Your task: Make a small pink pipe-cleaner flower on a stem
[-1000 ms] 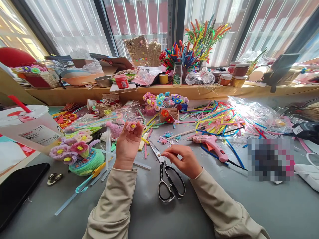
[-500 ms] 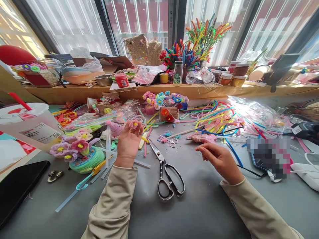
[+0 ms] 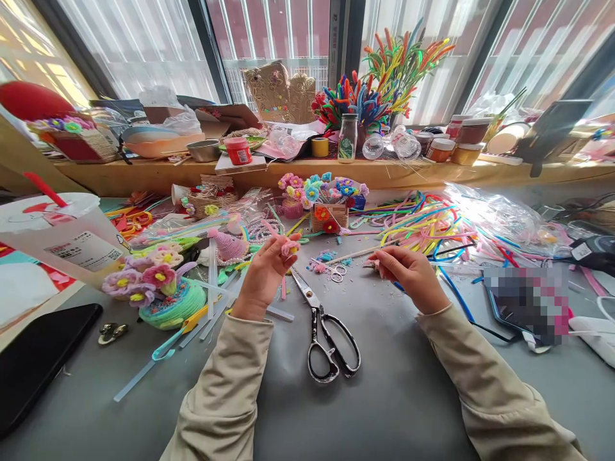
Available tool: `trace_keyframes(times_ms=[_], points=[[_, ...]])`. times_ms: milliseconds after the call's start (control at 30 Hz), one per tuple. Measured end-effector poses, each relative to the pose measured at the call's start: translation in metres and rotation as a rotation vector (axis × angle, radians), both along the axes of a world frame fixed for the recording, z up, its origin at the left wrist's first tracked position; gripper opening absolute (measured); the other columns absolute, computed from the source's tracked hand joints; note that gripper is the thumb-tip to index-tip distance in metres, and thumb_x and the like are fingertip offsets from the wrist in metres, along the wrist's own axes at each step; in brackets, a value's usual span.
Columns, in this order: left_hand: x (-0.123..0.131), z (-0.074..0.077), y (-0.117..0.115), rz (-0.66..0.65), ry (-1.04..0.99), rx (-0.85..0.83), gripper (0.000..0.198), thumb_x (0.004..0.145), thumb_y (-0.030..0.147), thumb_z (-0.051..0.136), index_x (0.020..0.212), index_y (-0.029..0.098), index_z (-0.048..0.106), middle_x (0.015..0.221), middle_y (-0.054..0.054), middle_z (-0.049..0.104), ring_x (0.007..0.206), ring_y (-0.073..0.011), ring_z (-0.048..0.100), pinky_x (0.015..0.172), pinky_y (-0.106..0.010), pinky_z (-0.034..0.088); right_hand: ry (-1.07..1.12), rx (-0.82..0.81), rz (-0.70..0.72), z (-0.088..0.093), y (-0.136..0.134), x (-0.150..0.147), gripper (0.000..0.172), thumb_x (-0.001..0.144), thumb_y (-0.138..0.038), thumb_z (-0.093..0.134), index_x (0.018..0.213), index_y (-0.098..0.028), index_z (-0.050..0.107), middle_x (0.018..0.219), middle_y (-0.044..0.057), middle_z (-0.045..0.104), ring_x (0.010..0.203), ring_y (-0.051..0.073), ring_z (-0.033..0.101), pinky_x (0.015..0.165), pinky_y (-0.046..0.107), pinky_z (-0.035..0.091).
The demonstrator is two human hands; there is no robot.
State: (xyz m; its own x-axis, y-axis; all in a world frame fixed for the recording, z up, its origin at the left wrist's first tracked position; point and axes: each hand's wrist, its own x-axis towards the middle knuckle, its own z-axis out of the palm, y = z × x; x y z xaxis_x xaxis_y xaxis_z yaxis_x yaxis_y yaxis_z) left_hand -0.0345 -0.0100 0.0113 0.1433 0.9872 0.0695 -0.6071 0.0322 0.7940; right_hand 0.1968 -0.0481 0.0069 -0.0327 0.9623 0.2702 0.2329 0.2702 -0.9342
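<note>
Raised over the left-centre of the table, my left hand (image 3: 264, 275) pinches a small pink pipe-cleaner flower (image 3: 290, 248) with a yellow centre. My right hand (image 3: 408, 276) is over the table's right-centre, thumb and fingers pressed together. Whatever they hold, if anything, is hidden. Behind it a pink glue gun (image 3: 369, 263) is almost covered; I cannot tell if the hand touches it. Between my forearms lie large black-handled scissors (image 3: 314, 307), blades slightly apart. Small white-handled scissors (image 3: 337, 273) rest farther back among fluffy scraps.
A yarn pot of pipe-cleaner flowers (image 3: 173, 304), clear strips (image 3: 139, 378), a lidded drink cup (image 3: 81, 237) and a black phone (image 3: 43, 352) lie left. Loose pipe cleaners (image 3: 432, 224) and a blurred-screen phone (image 3: 523, 304) are right. A flower basket (image 3: 329, 218) stands behind.
My left hand has moved right and turned, bringing the flower to the right. My right hand has shifted up and slightly left, now covering most of the glue gun.
</note>
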Motion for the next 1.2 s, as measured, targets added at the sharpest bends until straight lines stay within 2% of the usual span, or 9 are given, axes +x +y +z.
trace_keyframes(times_ms=[133, 233, 367, 467, 600, 767, 933, 1067, 1200], points=[[0.007, 0.003, -0.010, -0.255, 0.183, 0.086, 0.009, 0.070, 0.018, 0.052, 0.068, 0.013, 0.060, 0.103, -0.009, 0.058, 0.068, -0.0078, 0.055, 0.066, -0.020, 0.042, 0.024, 0.039, 0.059, 0.013, 0.001, -0.015, 0.027, 0.074, -0.037, 0.046, 0.075, -0.014, 0.059, 0.049, -0.003, 0.045, 0.044, 0.006, 0.037, 0.041, 0.020, 0.030], [0.011, 0.005, -0.016, -0.367, 0.301, 0.134, 0.013, 0.072, 0.017, 0.050, 0.069, 0.012, 0.061, 0.107, -0.011, 0.055, 0.070, -0.0092, 0.055, 0.065, -0.020, 0.041, 0.047, 0.056, 0.118, 0.024, 0.001, -0.030, 0.025, 0.074, -0.036, 0.046, 0.075, -0.015, 0.059, 0.049, -0.003, 0.046, 0.045, 0.005, 0.039, 0.041, 0.019, 0.031], [0.011, 0.003, -0.017, -0.466, 0.332, 0.190, 0.011, 0.069, 0.019, 0.053, 0.069, 0.013, 0.063, 0.097, -0.011, 0.060, 0.082, -0.0159, 0.055, 0.062, -0.022, 0.041, 0.114, 0.085, 0.185, 0.032, 0.000, -0.049, 0.022, 0.075, -0.033, 0.046, 0.071, -0.015, 0.057, 0.049, -0.004, 0.045, 0.044, 0.005, 0.039, 0.041, 0.019, 0.032], [0.010, 0.000, -0.016, -0.535, 0.307, 0.185, 0.011, 0.067, 0.020, 0.055, 0.072, 0.013, 0.063, 0.085, -0.009, 0.063, 0.077, -0.0160, 0.057, 0.062, -0.023, 0.043, 0.163, 0.105, 0.239, 0.032, -0.002, -0.059, 0.020, 0.075, -0.031, 0.045, 0.071, -0.016, 0.056, 0.049, -0.004, 0.045, 0.044, 0.004, 0.040, 0.042, 0.018, 0.033], [0.011, -0.001, -0.017, -0.566, 0.311, 0.136, 0.014, 0.068, 0.019, 0.055, 0.079, 0.013, 0.062, 0.081, -0.009, 0.064, 0.076, -0.0178, 0.059, 0.066, -0.026, 0.044, 0.174, 0.102, 0.228, 0.029, -0.004, -0.061, 0.020, 0.076, -0.032, 0.044, 0.072, -0.016, 0.057, 0.049, -0.004, 0.045, 0.044, 0.005, 0.041, 0.041, 0.018, 0.035], [0.012, -0.002, -0.017, -0.649, 0.396, 0.143, 0.020, 0.069, 0.018, 0.054, 0.086, 0.013, 0.060, 0.095, -0.013, 0.060, 0.083, -0.0207, 0.058, 0.072, -0.031, 0.043, 0.201, 0.081, 0.226, 0.026, -0.003, -0.057, 0.022, 0.076, -0.034, 0.044, 0.074, -0.016, 0.057, 0.051, -0.003, 0.045, 0.046, 0.005, 0.042, 0.042, 0.018, 0.036], [0.012, -0.001, -0.017, -0.600, 0.395, 0.189, 0.015, 0.069, 0.022, 0.053, 0.078, 0.014, 0.062, 0.084, -0.008, 0.059, 0.074, -0.0147, 0.055, 0.067, -0.026, 0.043, 0.236, 0.056, 0.207, 0.013, 0.006, -0.056, 0.021, 0.074, -0.034, 0.047, 0.075, -0.015, 0.057, 0.057, -0.002, 0.049, 0.046, 0.005, 0.041, 0.042, 0.018, 0.035], [0.010, 0.002, -0.018, -0.521, 0.264, 0.156, 0.014, 0.067, 0.025, 0.055, 0.062, 0.013, 0.059, 0.067, -0.004, 0.053, 0.061, -0.0106, 0.049, 0.055, -0.022, 0.038, 0.266, -0.006, 0.169, 0.000, 0.014, -0.057, 0.024, 0.071, -0.037, 0.049, 0.079, -0.015, 0.056, 0.065, 0.000, 0.053, 0.046, 0.005, 0.041, 0.041, 0.018, 0.036], [0.008, 0.005, -0.019, -0.465, 0.039, 0.119, 0.019, 0.061, 0.028, 0.061, 0.053, 0.014, 0.051, 0.059, -0.001, 0.046, 0.054, -0.0088, 0.046, 0.051, -0.022, 0.036, 0.239, -0.031, 0.197, -0.003, 0.014, -0.060, 0.030, 0.070, -0.038, 0.051, 0.094, -0.020, 0.053, 0.090, 0.003, 0.055, 0.056, 0.006, 0.046, 0.043, 0.017, 0.039]])
